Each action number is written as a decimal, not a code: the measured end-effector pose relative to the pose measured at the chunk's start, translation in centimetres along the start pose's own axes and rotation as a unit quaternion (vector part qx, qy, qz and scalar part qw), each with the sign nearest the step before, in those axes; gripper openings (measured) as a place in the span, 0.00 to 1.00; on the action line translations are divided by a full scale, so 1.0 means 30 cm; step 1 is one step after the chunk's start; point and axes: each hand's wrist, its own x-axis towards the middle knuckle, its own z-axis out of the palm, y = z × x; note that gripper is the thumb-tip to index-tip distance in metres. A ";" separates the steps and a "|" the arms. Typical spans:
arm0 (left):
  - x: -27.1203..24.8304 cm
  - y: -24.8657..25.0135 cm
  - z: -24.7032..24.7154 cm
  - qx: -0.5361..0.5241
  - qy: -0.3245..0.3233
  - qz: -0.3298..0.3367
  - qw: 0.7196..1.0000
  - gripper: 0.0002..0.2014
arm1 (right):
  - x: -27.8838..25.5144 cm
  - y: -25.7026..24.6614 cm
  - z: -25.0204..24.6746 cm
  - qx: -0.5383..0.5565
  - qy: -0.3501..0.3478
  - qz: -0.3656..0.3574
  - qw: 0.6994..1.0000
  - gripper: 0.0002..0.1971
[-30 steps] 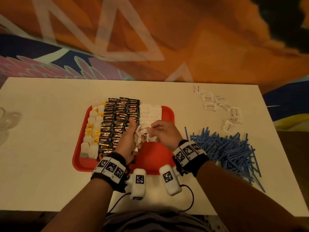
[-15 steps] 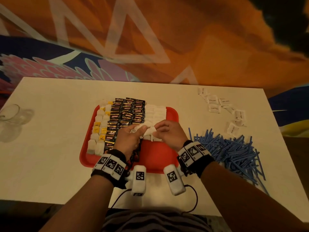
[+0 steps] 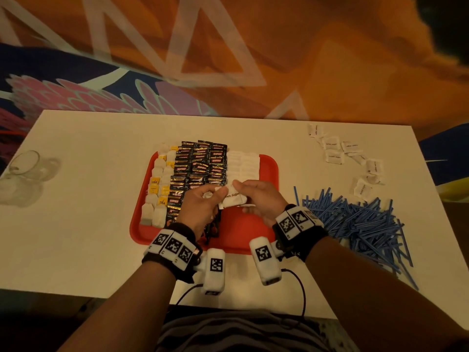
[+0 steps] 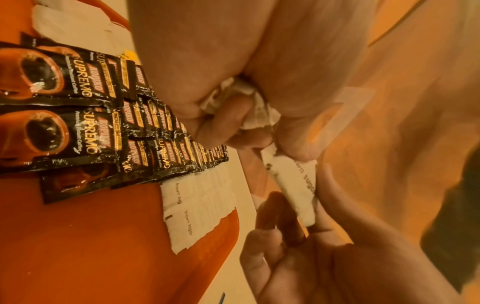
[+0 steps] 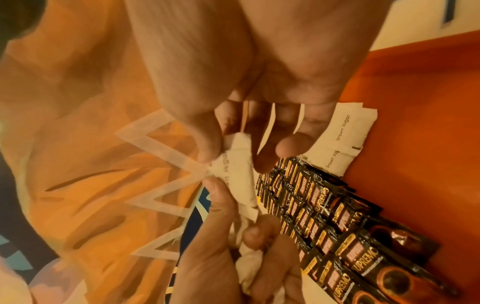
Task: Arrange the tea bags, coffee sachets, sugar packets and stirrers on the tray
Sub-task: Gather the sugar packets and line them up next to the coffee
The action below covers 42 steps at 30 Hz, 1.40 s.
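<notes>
Both hands have risen slightly; left hand (image 3: 200,207) grips crumpled packets, right hand (image 3: 261,199) pinches one sugar packet (image 3: 232,199) above the tray (image 3: 243,224).

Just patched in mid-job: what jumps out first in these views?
The red tray at table centre, striped with tea bags, black coffee sachets and white sugar packets. Above its bare near half, the left hand and right hand pinch one brown sugar packet together. To the right sprawls a heap of blue stirrers.
</notes>
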 end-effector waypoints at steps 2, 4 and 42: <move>0.005 0.003 -0.006 0.005 0.005 0.008 1.000 0.07 | 0.005 0.007 0.006 0.030 0.019 0.010 0.999 0.11; 0.012 0.004 -0.012 0.002 0.013 0.013 1.000 0.07 | 0.006 0.019 0.009 0.032 0.021 0.004 0.999 0.11; 0.064 -0.131 -0.317 0.015 0.094 -0.130 0.987 0.16 | 0.243 0.275 0.041 -0.332 0.247 0.086 0.906 0.14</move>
